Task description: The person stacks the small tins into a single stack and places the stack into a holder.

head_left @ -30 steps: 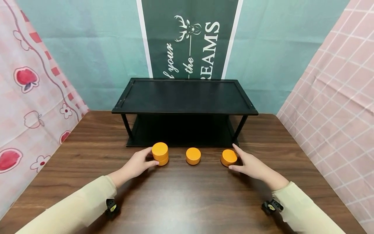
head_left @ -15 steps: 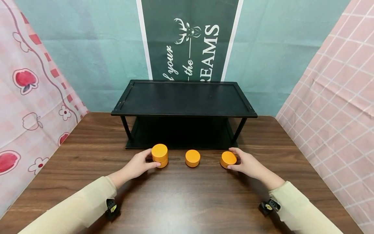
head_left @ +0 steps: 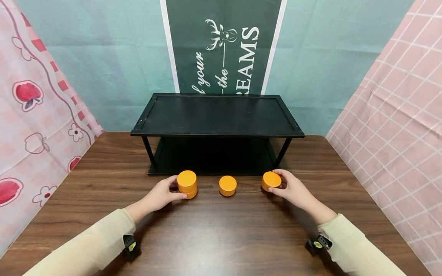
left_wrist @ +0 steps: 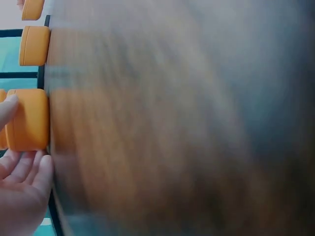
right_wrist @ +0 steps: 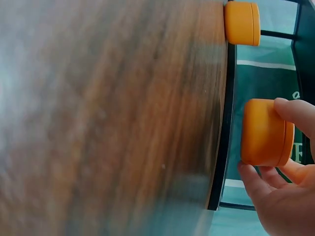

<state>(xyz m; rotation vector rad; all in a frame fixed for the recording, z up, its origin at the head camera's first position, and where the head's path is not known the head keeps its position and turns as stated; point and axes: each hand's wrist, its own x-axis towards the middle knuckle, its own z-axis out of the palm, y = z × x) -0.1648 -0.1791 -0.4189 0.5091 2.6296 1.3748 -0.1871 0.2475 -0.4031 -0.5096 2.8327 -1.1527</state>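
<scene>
Two round orange lidded tins are stacked at the left in the head view, the upper tin (head_left: pixel 187 178) on the lower tin (head_left: pixel 191 195). My left hand (head_left: pixel 159 197) holds this stack from its left side, with the thumb (left_wrist: pixel 7 109) near the seam between the tins. A single orange tin (head_left: pixel 228 185) stands in the middle, apart from both hands. My right hand (head_left: pixel 294 190) pinches another orange tin (right_wrist: pixel 266 132) between thumb and fingers. In the right wrist view a gap shows between this tin's base and the tabletop.
A black two-tier shelf (head_left: pixel 221 115) stands just behind the tins, with its lower board low on the brown wooden table (head_left: pixel 221 234). Patterned cloths (head_left: pixel 397 134) hang around the sides and back.
My right hand has closed its fingers round the right tin and raised it slightly off the table. The left hand and its stack have shifted very slightly left.
</scene>
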